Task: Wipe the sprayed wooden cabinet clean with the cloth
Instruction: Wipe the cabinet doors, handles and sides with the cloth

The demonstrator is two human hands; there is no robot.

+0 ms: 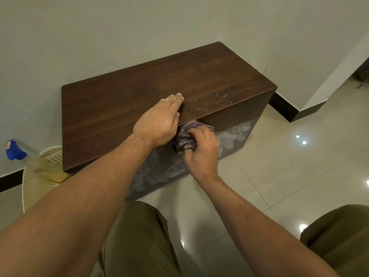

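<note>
Head view: left hand [159, 120] flat on cabinet [111, 108], right hand [201, 154] around cloth [184, 136]; bottle [16, 153] nearby

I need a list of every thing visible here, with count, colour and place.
cabinet: one, dark brown, against the wall
white flecks: many, white, cabinet top, right front
cloth: one, grey checked, at the cabinet front
spray bottle: one, blue head, floor left of cabinet
perforated object: one, cream, floor left of cabinet
floor: one, pale glossy tiles, around cabinet
trousers: two knees, olive, bottom of view
left hand: one, flat on cabinet top
right hand: one, grips the cloth
</note>
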